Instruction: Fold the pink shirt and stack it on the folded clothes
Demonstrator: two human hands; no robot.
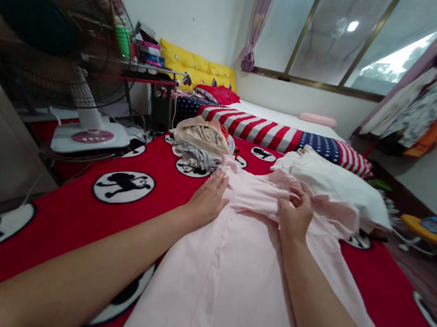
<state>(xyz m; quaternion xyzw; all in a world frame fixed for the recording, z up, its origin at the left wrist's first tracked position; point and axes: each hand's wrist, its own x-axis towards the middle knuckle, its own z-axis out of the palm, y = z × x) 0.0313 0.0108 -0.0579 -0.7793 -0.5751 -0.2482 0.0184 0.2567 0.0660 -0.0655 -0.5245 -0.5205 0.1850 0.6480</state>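
A long pale pink garment, which looks like a dress (pixel 241 279), lies spread on the red blanket (pixel 67 239), its upper end away from me and its lower part running out of view. My left hand (pixel 209 198) rests flat along the dress's upper left edge, fingers stretched out together. With bent fingers my right hand (pixel 297 213) pinches a fold of the cloth on the upper right, beside the sleeve (pixel 336 211). Beyond my left hand sits a heap of crumpled beige and grey clothes (pixel 201 141). White folded cloth (pixel 333 180) lies past the right sleeve.
A fan (pixel 36 21) stands close on the left, its base (pixel 91 136) beside the blanket. Behind the blanket is a bed with a striped cover (pixel 250 127). Clothes hang (pixel 429 104) at the right, above a small yellow stool (pixel 427 231).
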